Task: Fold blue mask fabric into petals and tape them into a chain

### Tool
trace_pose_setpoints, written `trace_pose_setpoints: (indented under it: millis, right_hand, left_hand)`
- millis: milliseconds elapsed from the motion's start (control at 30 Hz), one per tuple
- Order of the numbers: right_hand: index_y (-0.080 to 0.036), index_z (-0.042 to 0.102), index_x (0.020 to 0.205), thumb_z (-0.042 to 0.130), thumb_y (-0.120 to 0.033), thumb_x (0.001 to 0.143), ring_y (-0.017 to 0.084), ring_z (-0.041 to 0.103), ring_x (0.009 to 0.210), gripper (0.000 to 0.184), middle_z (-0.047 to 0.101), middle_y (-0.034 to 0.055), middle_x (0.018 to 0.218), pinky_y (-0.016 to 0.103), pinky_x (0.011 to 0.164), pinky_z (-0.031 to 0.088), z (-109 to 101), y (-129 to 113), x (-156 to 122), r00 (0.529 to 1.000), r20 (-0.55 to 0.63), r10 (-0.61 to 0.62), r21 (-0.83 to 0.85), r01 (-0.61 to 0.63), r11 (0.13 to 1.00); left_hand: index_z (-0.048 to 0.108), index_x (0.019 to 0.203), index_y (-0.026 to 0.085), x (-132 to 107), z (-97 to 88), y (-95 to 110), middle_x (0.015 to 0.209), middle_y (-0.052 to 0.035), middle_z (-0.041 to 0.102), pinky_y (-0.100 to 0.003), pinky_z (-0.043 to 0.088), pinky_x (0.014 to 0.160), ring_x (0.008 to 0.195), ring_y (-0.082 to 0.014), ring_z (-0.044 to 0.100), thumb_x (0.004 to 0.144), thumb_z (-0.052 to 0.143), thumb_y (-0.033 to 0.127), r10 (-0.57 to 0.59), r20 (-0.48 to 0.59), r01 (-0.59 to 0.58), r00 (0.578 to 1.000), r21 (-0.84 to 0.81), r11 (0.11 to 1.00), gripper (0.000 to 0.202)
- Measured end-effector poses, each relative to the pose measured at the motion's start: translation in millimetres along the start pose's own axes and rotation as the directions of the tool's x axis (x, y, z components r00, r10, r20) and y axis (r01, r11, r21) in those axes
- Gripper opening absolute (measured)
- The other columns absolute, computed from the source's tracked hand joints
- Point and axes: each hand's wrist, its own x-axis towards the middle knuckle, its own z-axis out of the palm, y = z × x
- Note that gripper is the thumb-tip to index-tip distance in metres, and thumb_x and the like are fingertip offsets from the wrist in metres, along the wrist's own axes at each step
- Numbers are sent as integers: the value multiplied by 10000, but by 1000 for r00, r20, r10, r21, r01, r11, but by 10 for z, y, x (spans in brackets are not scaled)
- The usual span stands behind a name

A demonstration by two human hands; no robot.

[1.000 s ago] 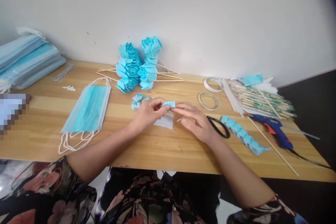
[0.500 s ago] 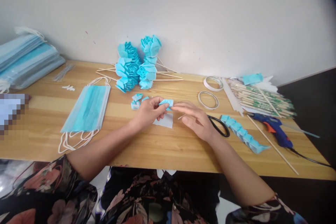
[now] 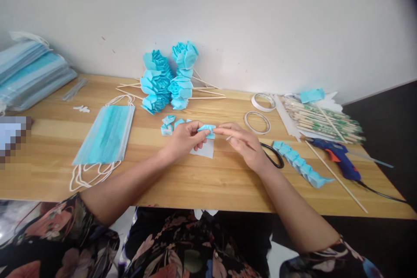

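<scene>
- Head view: the folded blue piece is held up between both hands, over a white slip on the table
- Left hand: thumb and fingers clamped on the piece
- Right hand: fingers close together, tips at the piece's right end; whether they pinch it, I cannot tell
- Fold springing open: likely if the left thumb eases, as little else seems to hold it
- Crooked crease: could come from the right fingertips pressing unevenly
- Snag: a thin pale tip shows by the right fingers, perhaps joined to the black loop; turning that hand could catch the piece
</scene>
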Motion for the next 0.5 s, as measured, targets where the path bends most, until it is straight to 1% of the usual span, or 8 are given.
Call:
trace_pose_setpoints:
  millis: [333, 500]
  right_hand:
    - [-326, 690, 1234, 482, -401, 998, 232, 591, 1159, 323, 679, 38, 1211, 441, 1034, 430, -11, 5, -18, 999, -32, -8, -14, 7, 1000]
    - [-311, 687, 1231, 454, -459, 1000, 245, 584, 1209, 360, 684, 42, 1250, 454, 1054, 439, -12, 39, -47, 993, -67, 101, 31, -99, 995]
  left_hand:
    - [562, 691, 155, 12, -6, -20, 530, 39, 556, -176, 385, 431, 435, -56, 490, 829, 651, 362, -13, -35, 13, 999, -4, 1000, 265]
    - [568, 698, 156, 17, -14, -28, 540, 32, 568, -180, 403, 445, 449, -60, 500, 818, 672, 388, -1, -42, 0, 999, -16, 1000, 281]
